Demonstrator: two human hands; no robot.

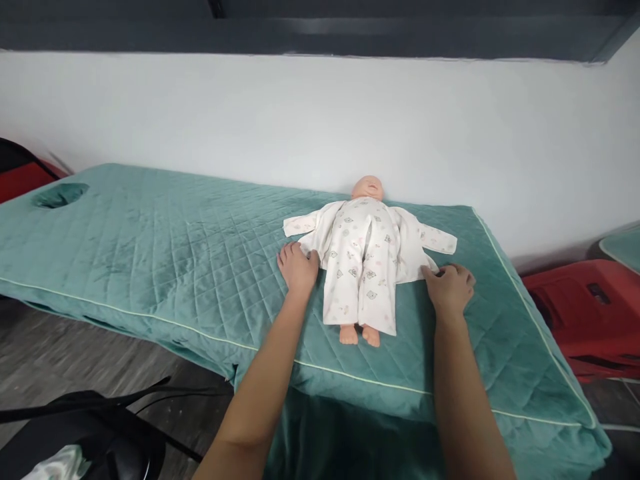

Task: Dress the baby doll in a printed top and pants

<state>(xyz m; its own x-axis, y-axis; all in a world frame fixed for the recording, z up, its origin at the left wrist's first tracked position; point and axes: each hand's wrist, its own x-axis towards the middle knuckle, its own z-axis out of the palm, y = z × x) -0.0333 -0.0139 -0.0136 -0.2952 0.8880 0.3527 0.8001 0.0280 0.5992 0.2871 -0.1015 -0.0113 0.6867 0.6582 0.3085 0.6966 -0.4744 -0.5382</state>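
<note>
Forearms (pixel 270 383): over bed (pixel 175 247)
Left hand (pixel 299 268): at shirt (pixel 413 253) hem, grip unclear
Right hand (pixel 450 288): thumb and finger pinching opposite corner
Doll (pixel 367 188): on bed, pants (pixel 345 260) atop
Shirt: best drawn flat, gently, evenly

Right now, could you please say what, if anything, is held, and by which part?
The right hand appears to pinch one lower corner of the white shirt; the left hand is at the other, grip unclear.
</note>
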